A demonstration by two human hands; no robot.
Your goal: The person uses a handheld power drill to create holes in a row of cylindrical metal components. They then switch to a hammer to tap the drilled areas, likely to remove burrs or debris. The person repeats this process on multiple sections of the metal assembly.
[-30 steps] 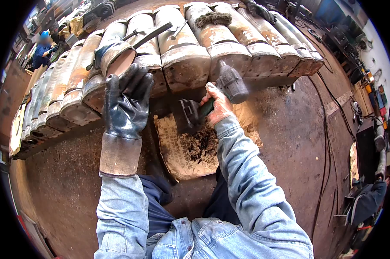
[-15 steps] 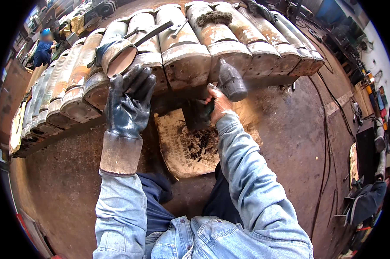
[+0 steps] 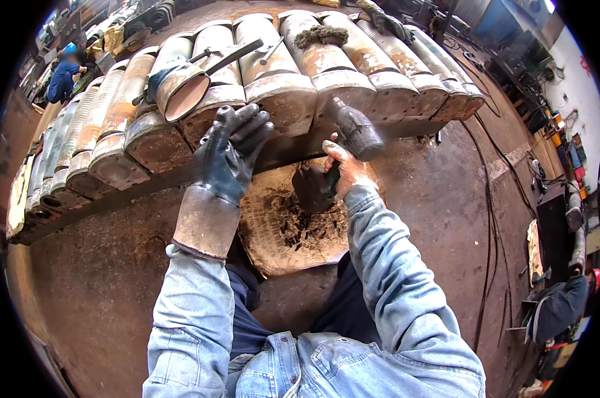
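My right hand (image 3: 345,167) is bare and wraps round the handle of a dark cordless impact wrench (image 3: 358,131). The tool's nose points away from me, and its battery end hangs over a dirty cardboard sheet (image 3: 267,245). My left hand (image 3: 232,152) wears a black coated glove; its fingers are stretched out, it holds nothing, and it is level with the near ends of a row of metal cylinders (image 3: 283,106). On the cylinders beyond it rests a tilted round cup (image 3: 187,97) with a dark-handled tool (image 3: 233,56) across it.
A small bolt-like piece (image 3: 271,50), a clumped grey rag (image 3: 321,36) and a dark glove (image 3: 389,25) lie on the cylinders. Dark crumbs (image 3: 303,229) cover the cardboard. Cables (image 3: 492,219) run along the floor at right. A person in blue (image 3: 64,76) is far left.
My left hand has shifted right, its fingers spreading slightly. My right hand and the impact wrench have moved a little lower, the tool's nose tipping left. The view has shifted slightly.
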